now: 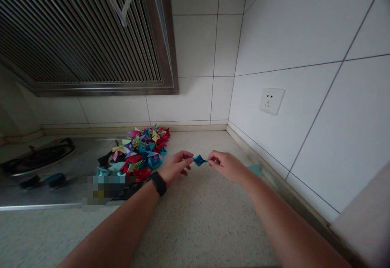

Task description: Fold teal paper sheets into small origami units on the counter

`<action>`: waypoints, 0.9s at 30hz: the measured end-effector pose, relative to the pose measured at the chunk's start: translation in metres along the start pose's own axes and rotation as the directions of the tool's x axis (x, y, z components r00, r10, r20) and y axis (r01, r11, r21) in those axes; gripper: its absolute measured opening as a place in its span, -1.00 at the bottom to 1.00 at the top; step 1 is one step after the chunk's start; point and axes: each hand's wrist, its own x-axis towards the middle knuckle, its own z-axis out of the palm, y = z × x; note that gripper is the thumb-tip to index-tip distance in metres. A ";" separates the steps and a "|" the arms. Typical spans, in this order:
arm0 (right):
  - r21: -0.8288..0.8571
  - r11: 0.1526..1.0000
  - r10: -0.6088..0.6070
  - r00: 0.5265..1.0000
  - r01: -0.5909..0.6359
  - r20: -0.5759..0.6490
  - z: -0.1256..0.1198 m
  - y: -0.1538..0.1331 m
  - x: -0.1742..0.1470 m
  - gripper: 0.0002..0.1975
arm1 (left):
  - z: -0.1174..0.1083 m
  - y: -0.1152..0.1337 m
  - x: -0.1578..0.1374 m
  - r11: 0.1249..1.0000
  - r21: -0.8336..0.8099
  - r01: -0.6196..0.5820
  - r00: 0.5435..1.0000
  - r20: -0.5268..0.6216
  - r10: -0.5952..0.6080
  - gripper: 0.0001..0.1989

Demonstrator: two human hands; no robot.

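A small blue folded-paper piece (199, 160), diamond-shaped in the middle with thin points, is stretched between my two hands above the counter (195, 215). My left hand (178, 163), with a black watch (159, 183) on its wrist, pinches the left point. On the other side, my right hand (221, 162) pinches the right point between thumb and fingertips. Left of my hands lies a heap of colourful folded-paper pieces (140, 150), in red, blue, purple, yellow and pale green. Beyond my right forearm, a light teal paper (254, 170) lies on the counter, partly hidden.
A steel gas stove (73, 190) with knobs and a black burner (38, 156) is at left, partly under the heap. Above it hangs a range hood (91, 36). Tiled walls (195, 101) meet behind the counter; a socket (272, 101) is on the right wall.
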 end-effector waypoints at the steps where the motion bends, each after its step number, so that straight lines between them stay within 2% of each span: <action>1: -0.016 1.000 0.000 1.000 0.000 0.002 0.000 0.000 0.000 -0.85 | 0.001 0.000 0.000 1.000 0.019 0.002 1.000 0.004 -0.002 -0.58; 6: -0.124 0.992 0.011 1.000 -0.011 -0.005 -0.004 0.002 0.001 -0.83 | 0.005 -0.001 0.000 0.995 0.093 0.019 1.000 0.007 -0.019 -0.59; 11: -0.205 0.975 -0.083 0.996 0.084 0.010 -0.007 0.006 0.001 -0.86 | 0.008 -0.008 0.004 0.993 0.118 0.011 1.000 -0.024 -0.008 -0.58; 15: -0.219 0.971 -0.097 0.995 0.095 -0.001 -0.010 0.008 0.000 -0.86 | 0.009 -0.013 0.007 0.990 0.143 -0.001 1.000 -0.025 0.005 -0.58; 22: -0.201 0.977 -0.078 0.996 0.070 -0.034 -0.013 0.007 -0.001 -0.87 | 0.007 -0.009 0.005 0.992 0.127 -0.017 0.998 0.060 0.009 -0.60; 27: -0.221 0.974 -0.062 0.997 0.052 -0.038 -0.015 0.007 -0.002 -0.87 | 0.006 -0.009 0.005 0.990 0.140 -0.018 0.998 0.059 0.010 -0.57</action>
